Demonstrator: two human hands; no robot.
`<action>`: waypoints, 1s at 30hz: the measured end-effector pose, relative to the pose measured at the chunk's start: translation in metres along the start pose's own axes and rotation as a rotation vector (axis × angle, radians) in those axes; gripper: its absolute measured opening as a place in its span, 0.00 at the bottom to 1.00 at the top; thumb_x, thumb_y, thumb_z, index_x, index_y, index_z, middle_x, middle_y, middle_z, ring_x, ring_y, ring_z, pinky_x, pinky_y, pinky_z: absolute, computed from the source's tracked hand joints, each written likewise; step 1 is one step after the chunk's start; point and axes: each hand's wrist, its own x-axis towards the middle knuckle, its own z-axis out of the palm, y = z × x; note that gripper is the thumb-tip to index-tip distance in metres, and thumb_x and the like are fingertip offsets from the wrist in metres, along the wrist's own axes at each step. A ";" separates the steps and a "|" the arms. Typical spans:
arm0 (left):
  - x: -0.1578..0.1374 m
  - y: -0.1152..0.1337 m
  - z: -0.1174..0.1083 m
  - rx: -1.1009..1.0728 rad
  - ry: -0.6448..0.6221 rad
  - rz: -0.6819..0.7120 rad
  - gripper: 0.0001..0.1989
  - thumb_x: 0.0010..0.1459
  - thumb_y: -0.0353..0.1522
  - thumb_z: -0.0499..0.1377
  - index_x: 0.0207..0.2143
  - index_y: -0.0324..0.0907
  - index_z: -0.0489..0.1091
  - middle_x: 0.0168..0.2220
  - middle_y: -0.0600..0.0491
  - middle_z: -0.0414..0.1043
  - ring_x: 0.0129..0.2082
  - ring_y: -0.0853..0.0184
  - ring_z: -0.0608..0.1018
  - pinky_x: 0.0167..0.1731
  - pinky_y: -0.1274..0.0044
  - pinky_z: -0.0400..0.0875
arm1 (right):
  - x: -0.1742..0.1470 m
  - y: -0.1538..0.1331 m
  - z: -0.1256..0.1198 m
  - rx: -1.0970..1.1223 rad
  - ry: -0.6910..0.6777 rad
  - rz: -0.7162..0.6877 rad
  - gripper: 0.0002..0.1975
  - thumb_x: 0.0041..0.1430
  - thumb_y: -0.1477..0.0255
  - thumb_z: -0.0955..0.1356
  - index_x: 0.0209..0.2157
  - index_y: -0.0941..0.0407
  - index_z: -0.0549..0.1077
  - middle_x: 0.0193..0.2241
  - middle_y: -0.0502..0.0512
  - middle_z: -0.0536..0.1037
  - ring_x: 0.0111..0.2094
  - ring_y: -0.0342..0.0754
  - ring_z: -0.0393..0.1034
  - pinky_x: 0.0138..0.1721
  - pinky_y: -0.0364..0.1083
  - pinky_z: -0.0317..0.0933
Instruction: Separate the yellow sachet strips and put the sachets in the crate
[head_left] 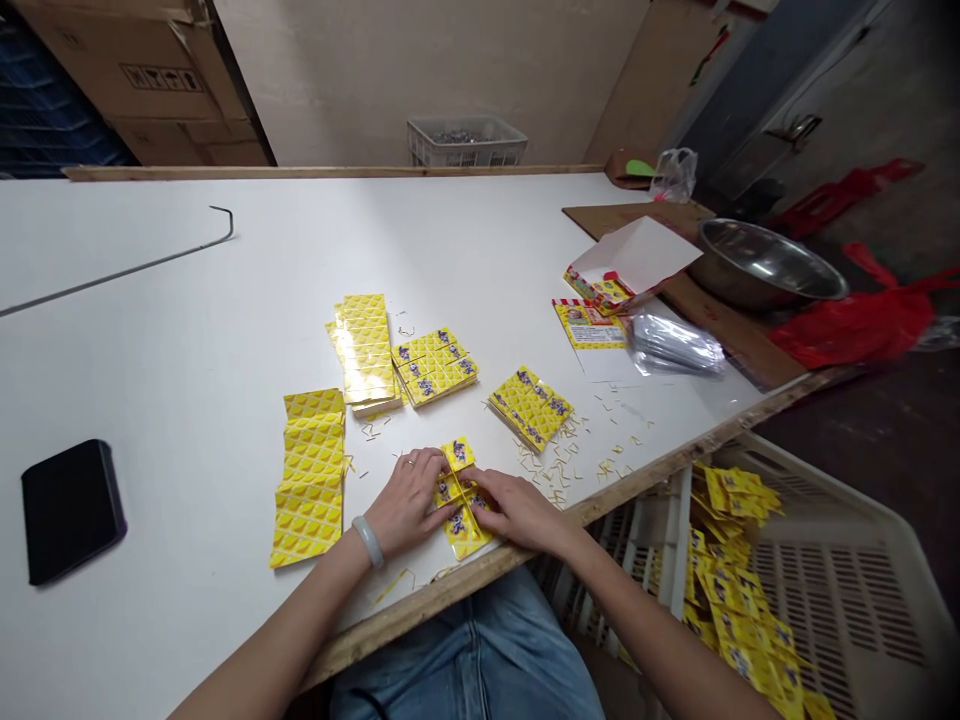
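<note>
Close to the table's front edge, a yellow printed card sheet (465,535) with small purple figures lies between my two hands. My left hand (409,500), with a pale bangle at its wrist, grips the card's left side. From the right, the fingers of my right hand (517,508) are bent onto the card's pieces. Part of the card is hidden under the fingers. Stacks of similar cards, one at the centre (435,367) and one to the right (530,408), sit beyond my hands. To the left are a tall stack of yellow strips (367,345) and a fanned row of yellow sheets (309,478).
Thin paper scraps (559,465) are scattered right of my hands. A black phone (73,512) and a hooked metal rod (150,265) lie left. Clear plastic sleeves (675,345), an open printed box (637,255) and a steel bowl (769,265) stand right. A crate (847,560) holds yellow pieces below.
</note>
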 end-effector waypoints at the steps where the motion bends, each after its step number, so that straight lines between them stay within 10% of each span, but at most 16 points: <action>1: 0.000 0.000 0.000 0.010 0.000 -0.002 0.16 0.57 0.39 0.54 0.45 0.43 0.58 0.47 0.46 0.62 0.47 0.58 0.65 0.47 0.64 0.60 | 0.000 -0.001 -0.002 0.010 -0.006 -0.004 0.21 0.56 0.72 0.64 0.52 0.50 0.64 0.42 0.52 0.75 0.38 0.46 0.70 0.39 0.42 0.59; 15: -0.001 0.003 -0.001 -0.023 0.025 -0.034 0.17 0.55 0.40 0.56 0.43 0.43 0.60 0.45 0.48 0.61 0.45 0.59 0.66 0.45 0.65 0.62 | -0.009 -0.001 0.004 0.187 0.083 0.086 0.22 0.54 0.75 0.63 0.51 0.55 0.58 0.28 0.47 0.67 0.27 0.42 0.62 0.30 0.40 0.55; 30: 0.000 -0.005 0.008 -0.017 0.124 0.010 0.22 0.54 0.38 0.58 0.50 0.43 0.59 0.48 0.46 0.60 0.47 0.57 0.64 0.47 0.63 0.63 | -0.020 0.009 -0.009 0.204 -0.066 0.026 0.36 0.39 0.76 0.71 0.52 0.55 0.58 0.42 0.54 0.64 0.39 0.46 0.61 0.41 0.45 0.59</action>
